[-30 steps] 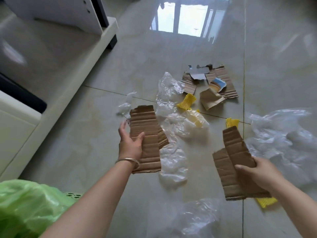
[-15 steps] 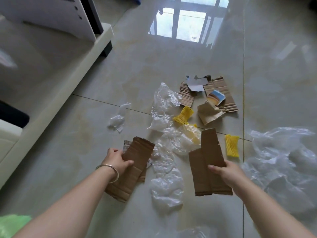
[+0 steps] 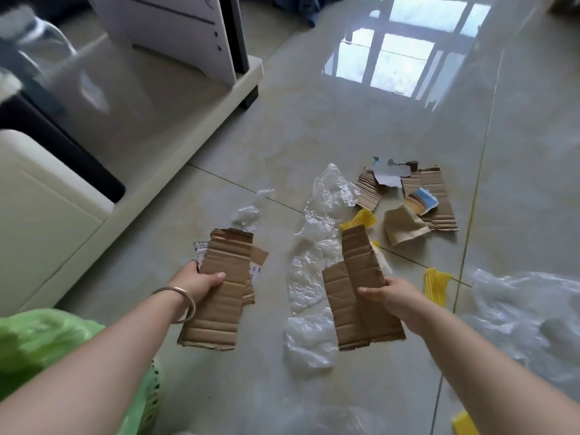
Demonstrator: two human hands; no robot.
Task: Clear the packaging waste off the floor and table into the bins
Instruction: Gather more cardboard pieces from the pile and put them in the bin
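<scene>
My left hand (image 3: 196,282) grips a stack of torn brown cardboard pieces (image 3: 219,296) above the floor, thumb on top. My right hand (image 3: 392,293) holds another pair of cardboard strips (image 3: 357,287) the same way. Between and behind them lies crumpled clear plastic film (image 3: 309,277). Farther off sits a heap of cardboard scraps (image 3: 436,199) with a white paper piece and a printed blue-orange scrap. Yellow foam netting (image 3: 436,282) lies near my right hand, and another piece (image 3: 361,218) beyond. A bin with a green bag (image 3: 40,343) sits at the lower left.
A low cream table (image 3: 125,127) with a glass-like top runs along the left, a white panel standing on it. A large sheet of clear plastic (image 3: 527,315) spreads at the right. More plastic lies at the bottom edge. The tiled floor is glossy.
Both hands have risen with their cardboard and drawn slightly back toward me. The view swung left, bringing the green-bagged bin back into the lower left.
</scene>
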